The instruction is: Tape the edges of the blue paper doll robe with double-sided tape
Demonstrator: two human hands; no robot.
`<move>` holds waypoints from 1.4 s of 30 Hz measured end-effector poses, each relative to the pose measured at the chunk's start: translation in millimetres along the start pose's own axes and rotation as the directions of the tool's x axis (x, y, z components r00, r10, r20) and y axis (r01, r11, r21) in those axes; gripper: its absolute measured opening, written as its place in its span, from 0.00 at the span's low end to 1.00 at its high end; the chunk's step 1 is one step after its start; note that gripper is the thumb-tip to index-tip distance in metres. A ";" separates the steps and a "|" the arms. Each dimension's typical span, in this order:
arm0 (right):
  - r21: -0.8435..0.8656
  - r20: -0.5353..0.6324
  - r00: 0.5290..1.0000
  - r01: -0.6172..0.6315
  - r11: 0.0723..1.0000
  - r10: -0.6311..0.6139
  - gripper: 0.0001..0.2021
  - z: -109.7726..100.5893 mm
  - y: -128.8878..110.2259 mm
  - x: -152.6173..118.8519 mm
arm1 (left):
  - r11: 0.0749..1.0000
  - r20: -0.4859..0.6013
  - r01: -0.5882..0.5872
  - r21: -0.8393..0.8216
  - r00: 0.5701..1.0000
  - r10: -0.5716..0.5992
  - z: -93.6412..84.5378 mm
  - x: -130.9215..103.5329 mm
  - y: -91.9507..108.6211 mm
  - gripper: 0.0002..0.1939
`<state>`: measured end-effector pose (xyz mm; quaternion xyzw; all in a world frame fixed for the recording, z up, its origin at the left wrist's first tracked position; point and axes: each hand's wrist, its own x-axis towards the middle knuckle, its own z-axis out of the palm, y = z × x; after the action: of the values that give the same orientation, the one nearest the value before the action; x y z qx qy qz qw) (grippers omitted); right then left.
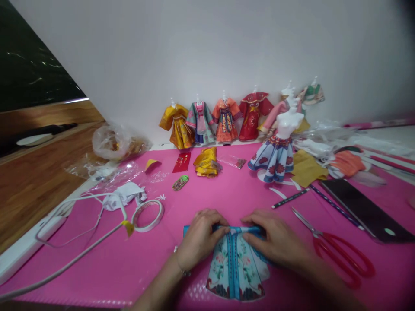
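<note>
A small doll robe [235, 268] lies flat on the pink mat, pale with printed flowers, a blue front band and a dark patterned hem. My left hand [202, 235] is closed at the robe's left shoulder, thumb and fingers pinching the fabric near the collar. On the other shoulder, my right hand [275, 237] pinches the blue edge the same way. Both hands cover most of the sleeves. Red-handled scissors [343, 255] rest just right of my right hand. A roll of white tape [148, 216] lies beyond my left hand.
Several dressed mini mannequins [225, 116] line the wall. A white mannequin [287, 123] in a flowered skirt stands nearer. Yellow folded fabric [206, 162] and a red packet [181, 162] lie mid-mat. A phone [366, 209] and pens are right; a power strip [29, 248] and cable left.
</note>
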<state>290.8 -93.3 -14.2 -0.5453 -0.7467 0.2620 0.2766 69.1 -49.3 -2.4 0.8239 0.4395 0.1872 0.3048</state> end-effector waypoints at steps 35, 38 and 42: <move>0.148 0.005 0.999 0.032 0.989 -0.033 0.08 12.6 -6.9 2.0 | 0.958 -0.018 0.006 -0.287 1.000 -0.012 3.9 -9.7 -2.0 0.11; 0.141 -0.004 0.999 0.043 0.989 -0.042 0.09 12.4 -6.7 2.7 | 0.951 -0.019 0.007 -0.308 1.000 -0.014 3.2 -9.4 -1.3 0.12; 0.130 -0.009 0.999 0.045 0.990 -0.044 0.08 11.1 -6.5 3.0 | 0.948 -0.012 -0.001 -0.319 1.000 -0.003 1.9 -7.7 -2.0 0.18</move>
<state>277.9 -93.2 -17.2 -0.5100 -0.7391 0.3024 0.3196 64.8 -55.5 -5.5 0.7623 0.4058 0.2609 0.4314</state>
